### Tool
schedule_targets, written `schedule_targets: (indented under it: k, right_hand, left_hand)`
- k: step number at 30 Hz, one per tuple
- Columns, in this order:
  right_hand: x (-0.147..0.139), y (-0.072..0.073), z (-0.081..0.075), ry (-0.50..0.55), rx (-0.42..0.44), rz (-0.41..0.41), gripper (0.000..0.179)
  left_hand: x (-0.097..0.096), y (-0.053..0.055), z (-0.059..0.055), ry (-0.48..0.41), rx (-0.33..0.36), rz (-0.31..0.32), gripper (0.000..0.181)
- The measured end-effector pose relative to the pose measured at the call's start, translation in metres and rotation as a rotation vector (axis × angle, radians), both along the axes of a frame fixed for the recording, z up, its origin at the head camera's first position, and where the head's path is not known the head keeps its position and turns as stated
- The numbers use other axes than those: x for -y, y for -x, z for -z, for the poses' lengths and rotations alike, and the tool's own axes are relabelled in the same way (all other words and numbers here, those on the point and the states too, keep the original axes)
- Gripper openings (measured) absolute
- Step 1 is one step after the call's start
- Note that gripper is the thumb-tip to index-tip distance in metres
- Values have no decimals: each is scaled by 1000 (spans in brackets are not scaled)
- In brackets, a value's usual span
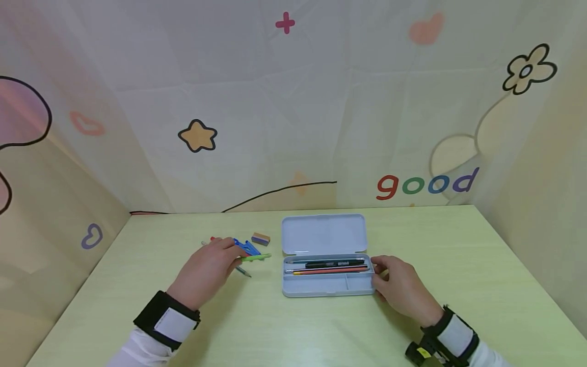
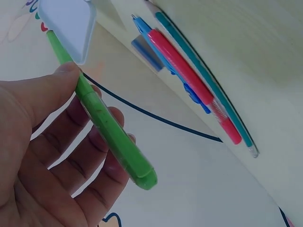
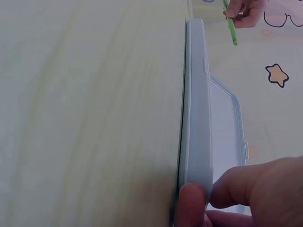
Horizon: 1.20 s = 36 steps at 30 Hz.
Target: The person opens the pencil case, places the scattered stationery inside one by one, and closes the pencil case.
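My left hand (image 1: 208,265) pinches a green pen (image 2: 111,125) between thumb and fingertips, and in the left wrist view the pen is raised in front of the palm. Below it on the table lie a teal pencil (image 2: 208,78), a red pen (image 2: 182,66) and a blue item (image 2: 158,45). An open light-blue pencil case (image 1: 316,288) stands at the middle, its lid (image 1: 323,233) folded back. Inside the case lie a black pen (image 1: 335,263), a pencil with a reddish barrel (image 1: 330,270) and others. My right hand (image 1: 401,285) grips the case's right end with thumb and fingers.
An eraser (image 1: 261,238) lies behind the loose pens, left of the case lid. A printed cloth wall (image 1: 275,102) rises at the table's (image 1: 321,331) back edge and along both sides.
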State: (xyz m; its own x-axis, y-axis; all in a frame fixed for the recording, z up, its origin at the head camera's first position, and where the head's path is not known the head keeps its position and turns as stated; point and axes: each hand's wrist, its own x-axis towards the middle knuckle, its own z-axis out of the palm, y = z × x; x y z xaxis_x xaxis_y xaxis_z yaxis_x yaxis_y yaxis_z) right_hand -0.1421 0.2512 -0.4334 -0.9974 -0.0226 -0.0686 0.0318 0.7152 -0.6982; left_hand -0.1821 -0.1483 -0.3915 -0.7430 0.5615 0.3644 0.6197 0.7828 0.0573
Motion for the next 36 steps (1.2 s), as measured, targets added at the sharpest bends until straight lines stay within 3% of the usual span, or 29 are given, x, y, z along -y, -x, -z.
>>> schedule_targets:
  k: [10, 21, 30, 36]
  right_hand:
    - [0, 0, 0, 9, -4, -4, 45]
    - [0, -1, 0, 9, -4, -5, 44]
    - [-1, 0, 1, 5, -3, -5, 44]
    - [-1, 0, 1, 12, -7, -7, 44]
  left_hand:
    - [-17, 3, -3, -34, -13, 54, 14]
    - [-40, 1, -13, -17, 1, 52, 23]
    - [-59, 1, -18, 1, 39, 30, 16]
    - [-69, 3, -20, -10, 31, 56, 16]
